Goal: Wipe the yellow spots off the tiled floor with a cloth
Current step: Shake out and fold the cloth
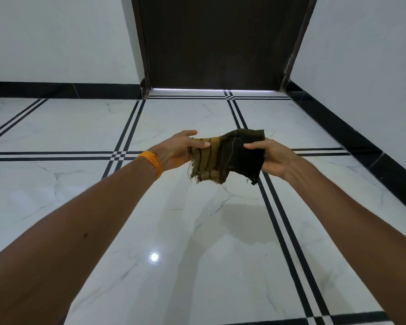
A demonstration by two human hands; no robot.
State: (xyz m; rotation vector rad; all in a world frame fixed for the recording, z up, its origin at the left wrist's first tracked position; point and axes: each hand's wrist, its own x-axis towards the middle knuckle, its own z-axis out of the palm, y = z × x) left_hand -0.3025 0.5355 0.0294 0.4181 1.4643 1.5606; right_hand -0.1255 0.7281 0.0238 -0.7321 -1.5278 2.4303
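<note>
2 hands (176, 151) (272, 158) pinch cloth (225, 157) edges above floor (174, 219).

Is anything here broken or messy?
The cloth, held between the left hand and right hand, has frayed, ragged edges with loose threads, and its left part looks yellowish. I see no spots on the floor.

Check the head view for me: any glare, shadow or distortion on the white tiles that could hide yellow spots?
Head view: a round bright glare spot on the glossy white marble-look floor tile; a soft grey shadow below the frayed olive-and-dark woven cloth; wide-angle distortion splays the dark door frame; focus sharp; no yellow spots visible.
</note>
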